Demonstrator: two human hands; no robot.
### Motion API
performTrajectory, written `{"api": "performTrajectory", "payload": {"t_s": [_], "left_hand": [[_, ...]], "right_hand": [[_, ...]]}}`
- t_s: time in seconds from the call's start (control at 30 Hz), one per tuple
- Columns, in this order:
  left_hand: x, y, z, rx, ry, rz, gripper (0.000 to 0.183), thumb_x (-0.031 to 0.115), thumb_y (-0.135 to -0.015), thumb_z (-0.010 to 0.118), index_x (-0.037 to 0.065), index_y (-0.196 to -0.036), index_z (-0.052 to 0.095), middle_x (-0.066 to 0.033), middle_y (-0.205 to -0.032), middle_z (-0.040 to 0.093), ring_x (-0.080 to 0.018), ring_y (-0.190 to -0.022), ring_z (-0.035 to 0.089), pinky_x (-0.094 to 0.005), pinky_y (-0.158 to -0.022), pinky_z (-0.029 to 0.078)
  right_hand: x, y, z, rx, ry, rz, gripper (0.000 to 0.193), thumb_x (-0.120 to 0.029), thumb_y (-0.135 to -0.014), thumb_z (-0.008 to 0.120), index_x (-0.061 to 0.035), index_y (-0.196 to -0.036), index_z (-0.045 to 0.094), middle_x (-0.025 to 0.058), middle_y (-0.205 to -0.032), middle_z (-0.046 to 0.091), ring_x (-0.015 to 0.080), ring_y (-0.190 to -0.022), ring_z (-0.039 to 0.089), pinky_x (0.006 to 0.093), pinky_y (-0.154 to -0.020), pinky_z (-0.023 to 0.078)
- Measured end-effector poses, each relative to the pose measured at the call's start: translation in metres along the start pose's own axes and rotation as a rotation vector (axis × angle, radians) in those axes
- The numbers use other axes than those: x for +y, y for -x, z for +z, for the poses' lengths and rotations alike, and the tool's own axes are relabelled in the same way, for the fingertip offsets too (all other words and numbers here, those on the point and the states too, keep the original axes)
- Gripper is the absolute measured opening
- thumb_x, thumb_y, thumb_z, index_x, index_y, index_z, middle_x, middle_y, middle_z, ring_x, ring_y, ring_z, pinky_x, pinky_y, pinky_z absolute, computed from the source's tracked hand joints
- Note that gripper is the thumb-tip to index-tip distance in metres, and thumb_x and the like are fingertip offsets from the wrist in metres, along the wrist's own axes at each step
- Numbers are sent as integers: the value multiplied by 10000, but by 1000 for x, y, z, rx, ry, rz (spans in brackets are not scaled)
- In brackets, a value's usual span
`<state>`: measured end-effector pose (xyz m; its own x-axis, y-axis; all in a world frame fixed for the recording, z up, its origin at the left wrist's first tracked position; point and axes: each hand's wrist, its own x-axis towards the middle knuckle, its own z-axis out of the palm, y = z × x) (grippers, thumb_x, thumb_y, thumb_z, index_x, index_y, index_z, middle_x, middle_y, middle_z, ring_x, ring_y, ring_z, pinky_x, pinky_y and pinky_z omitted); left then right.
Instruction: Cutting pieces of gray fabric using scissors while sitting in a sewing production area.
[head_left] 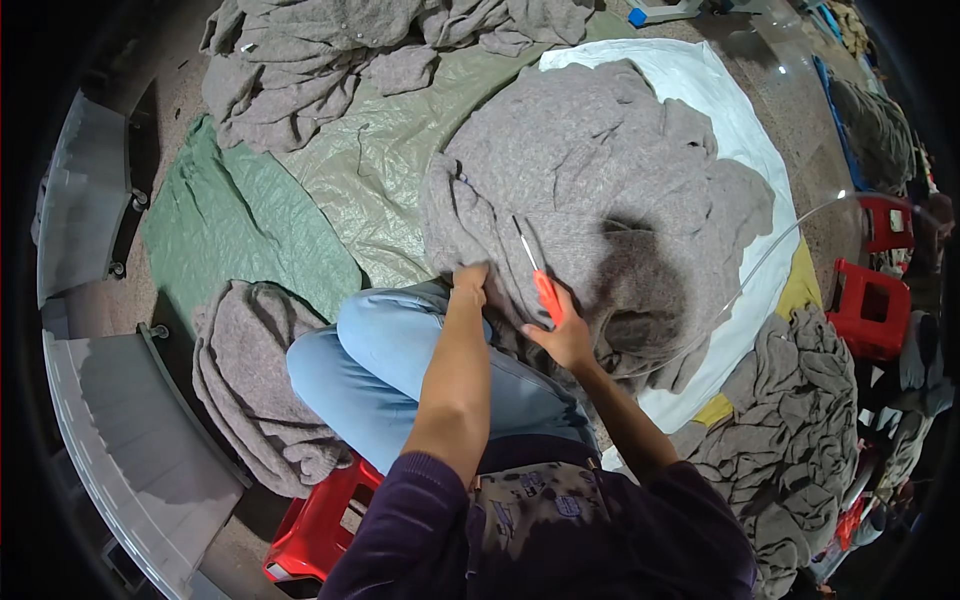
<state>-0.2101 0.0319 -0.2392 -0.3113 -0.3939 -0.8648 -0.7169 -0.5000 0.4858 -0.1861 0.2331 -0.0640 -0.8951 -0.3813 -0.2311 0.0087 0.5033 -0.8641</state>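
Gripping one red-handled tool (547, 296) in right hand (567, 338), over one grey fabric heap (610, 145) on white sheet (757, 135); touching heap with left hand (470, 282), unable to tell if pinching. Counting three red stools (868, 344), two grey bins (140, 430), three more heaps (785, 440) around; screened on near side by bent legs (395, 325).

No text could be read. Dark printed marks showed on the mottled beige cloth panel (540, 508) over the dark purple long-sleeved top (400, 515), but were too small and blurred to make out.
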Motion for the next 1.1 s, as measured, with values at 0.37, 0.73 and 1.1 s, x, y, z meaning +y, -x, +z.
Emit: {"api": "performTrajectory", "payload": {"t_s": [0.37, 0.73, 1.1], "left_hand": [[236, 314, -219, -484, 931, 820, 138, 81, -907, 506, -33, -969, 554, -139, -950, 613, -229, -892, 603, -375, -861, 498], [251, 475, -356, 259, 828, 1507, 237, 114, -946, 457, -76, -1063, 535, -161, -1085, 590, -256, -1012, 580, -386, -933, 468], [-86, 305, -206, 26, 1072, 426, 47, 87, -925, 515, 82, -946, 556, 15, -802, 588, -86, -743, 555, -251, -645, 457]], "right_hand": [[-26, -35, -33, 435, 124, -355, 574, -45, -730, 560, -168, -1285, 481, 202, -878, 643, 352, -772, 642, 432, -637, 484], [-288, 11, -184, 591, 140, -1007, 674, 139, -555, 398, 26, -1208, 525, 108, -1085, 602, 186, -1005, 593, 255, -867, 434], [-72, 67, -180, -119, 421, -132, 361, -113, -760, 671, -8, -1096, 591, -37, -764, 545, 61, -674, 485, 236, -600, 408]]}}
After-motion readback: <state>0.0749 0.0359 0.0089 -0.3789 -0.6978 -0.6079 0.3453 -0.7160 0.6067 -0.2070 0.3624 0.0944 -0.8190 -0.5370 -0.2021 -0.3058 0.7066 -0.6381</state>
